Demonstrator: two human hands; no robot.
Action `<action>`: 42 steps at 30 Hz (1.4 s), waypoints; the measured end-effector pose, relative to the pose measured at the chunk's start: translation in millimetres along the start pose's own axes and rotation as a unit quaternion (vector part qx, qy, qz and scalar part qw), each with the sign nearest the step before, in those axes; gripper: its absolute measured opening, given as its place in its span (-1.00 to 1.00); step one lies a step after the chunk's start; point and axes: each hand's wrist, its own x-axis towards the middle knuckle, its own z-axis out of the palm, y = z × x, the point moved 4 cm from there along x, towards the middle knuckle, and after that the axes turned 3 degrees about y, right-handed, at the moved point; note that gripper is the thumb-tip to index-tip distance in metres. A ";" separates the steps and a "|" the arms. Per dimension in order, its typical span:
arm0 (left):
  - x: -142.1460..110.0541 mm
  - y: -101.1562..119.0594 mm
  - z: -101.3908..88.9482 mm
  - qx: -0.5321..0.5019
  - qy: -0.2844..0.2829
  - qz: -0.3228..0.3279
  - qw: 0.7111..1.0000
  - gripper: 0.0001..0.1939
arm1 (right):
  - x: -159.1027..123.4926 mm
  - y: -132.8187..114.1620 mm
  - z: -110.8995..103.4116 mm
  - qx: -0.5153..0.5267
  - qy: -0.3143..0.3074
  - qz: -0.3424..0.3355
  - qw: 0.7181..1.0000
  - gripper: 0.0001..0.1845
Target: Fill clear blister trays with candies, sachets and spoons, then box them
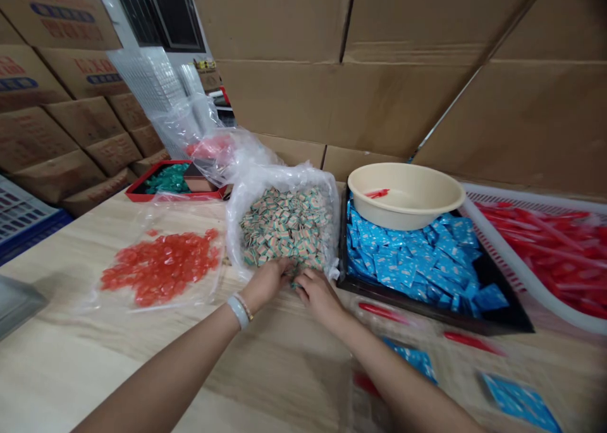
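Fingers (284, 266) of my L hand (268, 284) & R hand (322, 300) are bent close tog. at the near side of the lined container (236, 231), by the small tan-&-green packets (284, 221); can't tell if they're grasping any. Biggest stuff: cardboard boxes (284, 98), stacked behind the counter (265, 370) & off its L side. White basket (500, 256), w/ red plastic pieces (535, 237), is along the R edge. Black tray (403, 301), btwn basket & container, holds blue packets (417, 256); cream basin (412, 221) sits on top of them, w/ a few red bits inside. Container's approx. mid-counter, its rim draped in clear plastic. L of it, orange-red pieces (165, 265) are spread on a clear plastic sheet (187, 300). Red tray (142, 198) w/ green pieces (171, 177) is nr the far L corner, clear bags (237, 148) beside it. Nr edge, R side: loose blue packs (519, 398) & red sticks (474, 343), blurry. Smallest: pale wristband (238, 311), L wrist, w/ a beaded bracelet (245, 306) next to it.
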 end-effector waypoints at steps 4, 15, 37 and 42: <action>0.0 1.3 1.7 -0.021 -0.010 0.038 0.999 -0.80 | -1.4 0.2 -1.6 0.021 0.018 -0.005 1.000 -0.85; -0.4 3.7 5.8 0.009 -0.022 0.047 0.999 -0.77 | -1.1 -1.3 -1.7 0.035 0.000 -0.009 0.999 -0.82; 17.6 -2.3 1.8 0.071 -0.005 0.077 0.994 -0.77 | -4.1 0.4 -1.5 -0.018 0.009 -0.002 1.000 -0.83; 17.8 -6.6 5.9 0.069 0.002 0.110 0.992 -0.74 | -3.4 2.3 2.9 -0.029 0.007 -0.012 0.999 -0.82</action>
